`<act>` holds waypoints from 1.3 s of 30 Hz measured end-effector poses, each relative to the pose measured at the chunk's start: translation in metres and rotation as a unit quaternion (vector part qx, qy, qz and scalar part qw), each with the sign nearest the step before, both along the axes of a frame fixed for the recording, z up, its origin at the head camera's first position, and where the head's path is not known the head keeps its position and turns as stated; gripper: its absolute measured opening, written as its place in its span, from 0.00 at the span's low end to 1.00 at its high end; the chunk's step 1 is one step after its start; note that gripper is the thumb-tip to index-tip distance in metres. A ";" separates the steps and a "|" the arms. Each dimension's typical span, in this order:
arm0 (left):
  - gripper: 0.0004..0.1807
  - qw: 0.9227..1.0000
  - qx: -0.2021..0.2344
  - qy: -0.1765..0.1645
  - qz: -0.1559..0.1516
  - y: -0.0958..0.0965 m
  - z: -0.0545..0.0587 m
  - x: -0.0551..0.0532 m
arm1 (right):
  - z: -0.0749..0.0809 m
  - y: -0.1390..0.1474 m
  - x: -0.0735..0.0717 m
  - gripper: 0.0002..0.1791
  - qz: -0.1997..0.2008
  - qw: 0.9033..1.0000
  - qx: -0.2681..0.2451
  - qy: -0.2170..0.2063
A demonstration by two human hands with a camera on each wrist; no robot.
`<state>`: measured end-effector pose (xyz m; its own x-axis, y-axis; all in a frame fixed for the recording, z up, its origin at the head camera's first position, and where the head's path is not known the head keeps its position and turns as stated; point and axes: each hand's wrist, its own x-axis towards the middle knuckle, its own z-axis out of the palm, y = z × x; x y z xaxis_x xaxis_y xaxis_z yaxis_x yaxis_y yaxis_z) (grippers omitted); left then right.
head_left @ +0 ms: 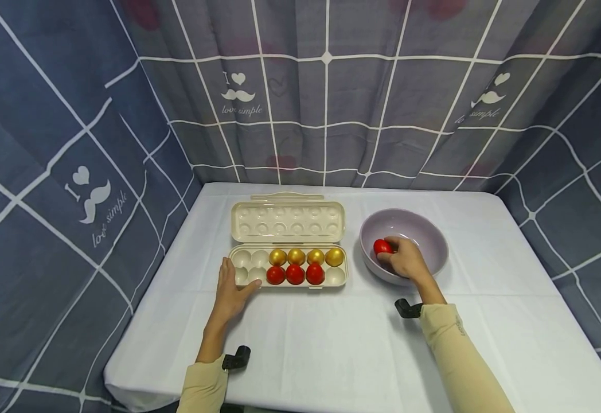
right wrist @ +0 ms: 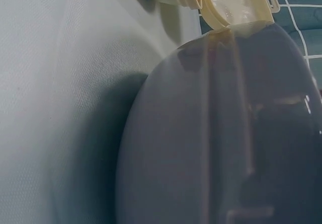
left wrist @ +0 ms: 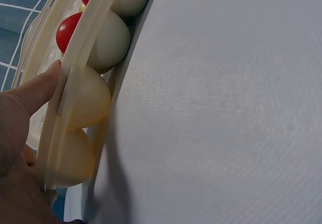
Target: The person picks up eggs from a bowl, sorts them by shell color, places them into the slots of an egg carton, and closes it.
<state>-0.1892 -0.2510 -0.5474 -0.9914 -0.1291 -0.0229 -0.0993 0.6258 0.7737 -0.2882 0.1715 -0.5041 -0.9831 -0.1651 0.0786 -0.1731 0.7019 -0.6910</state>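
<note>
In the head view, an open cream plastic egg carton (head_left: pixel 335 277) lies on the table with its lid folded back. Its back row holds several gold eggs (head_left: pixel 296 256), and three red eggs (head_left: pixel 295 274) sit in the front row. My left hand (head_left: pixel 230 295) rests against the carton's left end, fingers extended along the side and thumb on the front rim; the left wrist view shows the thumb (left wrist: pixel 40 89) there. Inside a lilac bowl (head_left: pixel 437 238) to the right, my right hand (head_left: pixel 409 261) pinches a red egg (head_left: pixel 381 246). The bowl wall hides that hand in the right wrist view.
A white cloth covers the table (head_left: pixel 331 344). Grey-blue checked curtains (head_left: pixel 300 115) hang behind it and at both sides. The carton's lid (head_left: pixel 287 221) lies toward the back, and the bowl stands a short gap to the carton's right.
</note>
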 end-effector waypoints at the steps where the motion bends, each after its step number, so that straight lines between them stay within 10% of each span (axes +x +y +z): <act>1: 0.59 1.000 0.001 0.000 0.000 0.000 0.000 0.000 | 0.000 0.000 0.001 0.27 -0.002 1.000 -0.003 0.001; 11: 0.60 1.000 0.000 0.000 0.000 -0.002 -0.002 -0.002 | 0.003 0.000 0.010 0.24 -0.051 0.992 -0.113 0.025; 18: 0.60 1.000 0.005 0.001 -0.001 -0.001 -0.001 -0.002 | 0.009 -0.017 0.027 0.28 -0.093 0.964 -0.219 0.121; 23: 0.59 1.000 0.003 0.001 -0.002 -0.001 -0.001 -0.002 | 0.023 -0.049 0.053 0.25 -0.052 0.947 -0.275 0.158; 31: 0.59 1.000 0.011 0.006 -0.001 0.000 -0.001 -0.001 | -0.017 -0.085 0.057 0.33 0.033 0.960 -0.252 0.121; 39: 0.59 1.000 0.008 0.004 0.003 0.000 -0.001 -0.001 | -0.034 -0.100 0.060 0.28 0.028 0.981 -0.142 0.126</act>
